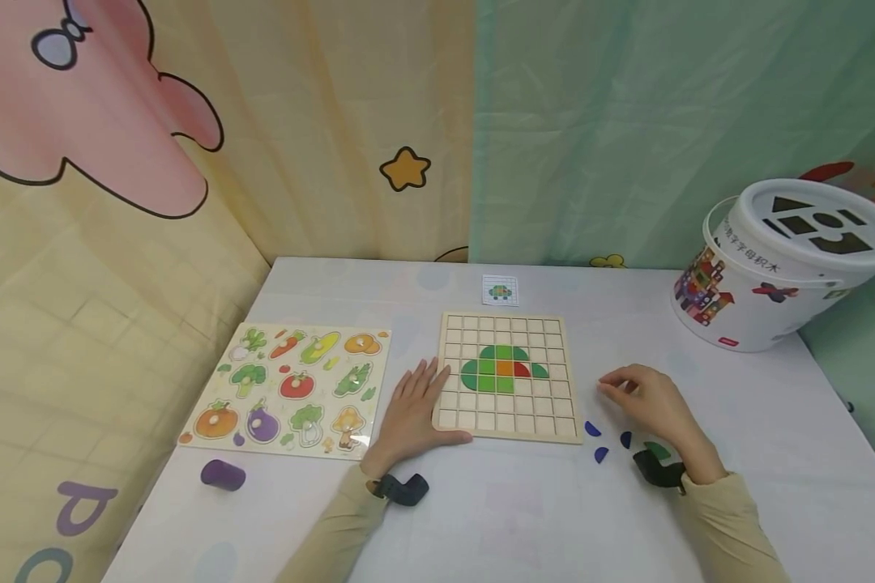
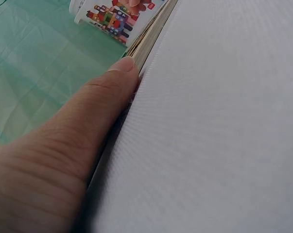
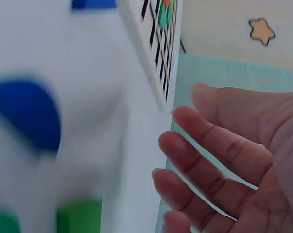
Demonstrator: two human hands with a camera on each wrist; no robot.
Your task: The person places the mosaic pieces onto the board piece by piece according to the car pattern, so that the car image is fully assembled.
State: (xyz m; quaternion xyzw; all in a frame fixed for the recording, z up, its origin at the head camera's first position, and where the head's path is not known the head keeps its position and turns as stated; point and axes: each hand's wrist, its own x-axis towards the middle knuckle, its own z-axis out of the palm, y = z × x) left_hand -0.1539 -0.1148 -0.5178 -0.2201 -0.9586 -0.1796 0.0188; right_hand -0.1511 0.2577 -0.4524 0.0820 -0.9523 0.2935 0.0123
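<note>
My left hand (image 1: 411,413) rests at the lower left corner of a square wooden grid board (image 1: 532,413), fingers spread along its left side. In the left wrist view the thumb (image 2: 97,102) touches the board's edge. Green pieces (image 1: 486,367), an orange square (image 1: 505,368) and a red quarter-round piece (image 1: 521,370) lie in the middle of the grid. To the right of the board, my right hand (image 1: 652,401) hovers with loosely bent fingers, nothing seen between them. Below it lie blue half-round pieces (image 1: 592,429) and a green piece (image 1: 657,451).
A small printed pattern card (image 1: 500,291) lies behind the board. Left of it is a vegetable puzzle board (image 1: 270,397), with a purple cylinder (image 1: 223,475) in front. A white lidded bucket (image 1: 780,275) stands at the back right. Curtains hang behind the table.
</note>
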